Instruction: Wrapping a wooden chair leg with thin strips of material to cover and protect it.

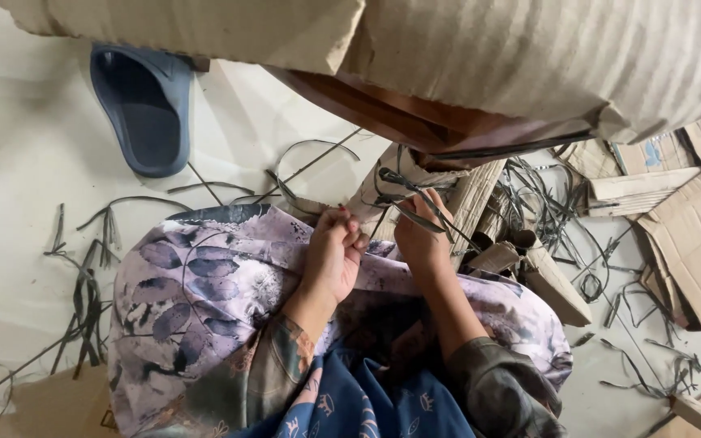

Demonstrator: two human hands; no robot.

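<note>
The slipper [141, 109] lies on the floor [18, 162] at far left; cardboard sheets [683, 235] lie at right, with strips [83, 300] scattered between them.

Your dark flat strap [419, 212] is thin and ribbon-like, bent into kinks; it runs from above the folded cardboard piece [399, 191] down-right across your right fingers toward the rolled cardboard scraps. The cardboard piece is tan and corrugated, standing tilted just past your knees, under the big brown board. The strap looks threaded around its top edge, but it's hard to be sure.
</note>
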